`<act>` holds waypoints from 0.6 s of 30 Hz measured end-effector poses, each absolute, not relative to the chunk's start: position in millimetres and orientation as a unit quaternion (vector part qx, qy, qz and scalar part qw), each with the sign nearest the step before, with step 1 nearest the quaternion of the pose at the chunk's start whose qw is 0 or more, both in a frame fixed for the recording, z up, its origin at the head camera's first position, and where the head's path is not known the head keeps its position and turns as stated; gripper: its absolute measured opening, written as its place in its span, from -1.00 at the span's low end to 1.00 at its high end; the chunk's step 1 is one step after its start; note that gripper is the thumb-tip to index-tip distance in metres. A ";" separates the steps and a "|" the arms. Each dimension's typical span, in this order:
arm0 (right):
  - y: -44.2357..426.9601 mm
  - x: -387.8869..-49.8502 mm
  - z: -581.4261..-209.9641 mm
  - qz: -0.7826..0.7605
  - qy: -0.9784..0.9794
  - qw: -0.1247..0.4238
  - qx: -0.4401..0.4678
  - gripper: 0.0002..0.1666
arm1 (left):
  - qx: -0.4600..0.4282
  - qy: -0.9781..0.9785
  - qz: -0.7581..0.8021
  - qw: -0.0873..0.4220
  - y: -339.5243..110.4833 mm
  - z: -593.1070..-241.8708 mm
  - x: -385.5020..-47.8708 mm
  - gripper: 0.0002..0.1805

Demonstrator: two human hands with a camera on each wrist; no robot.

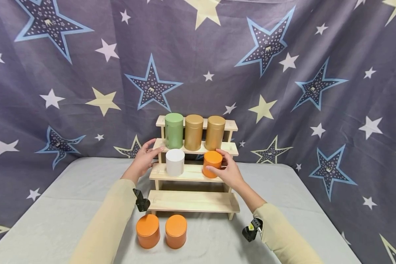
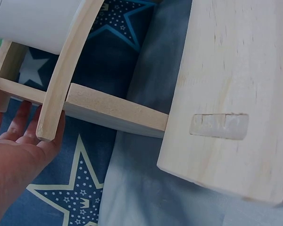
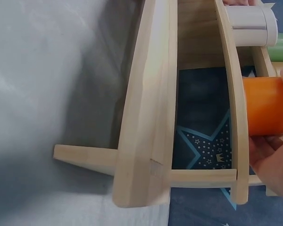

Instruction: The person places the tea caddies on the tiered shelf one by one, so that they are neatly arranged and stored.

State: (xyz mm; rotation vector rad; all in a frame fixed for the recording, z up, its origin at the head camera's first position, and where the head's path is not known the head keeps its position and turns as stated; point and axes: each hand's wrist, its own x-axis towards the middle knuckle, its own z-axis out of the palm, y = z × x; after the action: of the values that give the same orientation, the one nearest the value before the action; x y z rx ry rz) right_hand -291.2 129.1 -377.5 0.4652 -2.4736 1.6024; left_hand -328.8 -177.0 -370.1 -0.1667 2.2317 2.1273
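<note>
A stepped wooden display stand (image 1: pixel 193 201) stands on the cloth-covered table. My right hand (image 1: pixel 230 171) grips an orange tin (image 1: pixel 212 165) at the right of the tier second from the bottom, thumb in front and fingers at its far side. In the right wrist view the same orange tin (image 3: pixel 268 106) is by the board's edge. My left hand (image 1: pixel 144 159) holds the stand's left end at the tier above; in the left wrist view its fingers (image 2: pixel 19 123) pass behind the wooden side. A white tin (image 1: pixel 175 162) sits left of the gripped tin.
On the tier above stand a green tin (image 1: pixel 173 131) and two gold tins (image 1: pixel 193 132). Two more orange tins, a left one (image 1: pixel 147 231) and a right one (image 1: pixel 176 231), stand on the grey cloth (image 1: pixel 277 194) before the stand. A starry curtain (image 1: pixel 198 47) hangs behind.
</note>
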 end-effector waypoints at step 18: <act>137.1 -252.7 -340.1 0.538 -0.823 0.072 0.170 -0.16 | -0.048 0.719 0.693 0.030 -177.7 -368.8 -327.4 -0.19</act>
State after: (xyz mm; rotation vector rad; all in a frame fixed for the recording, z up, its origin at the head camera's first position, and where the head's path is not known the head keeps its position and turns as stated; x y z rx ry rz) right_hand -252.7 137.1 -340.1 0.5115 -2.4733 1.6159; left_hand -327.4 -177.7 -368.8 -0.1477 2.2160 2.1357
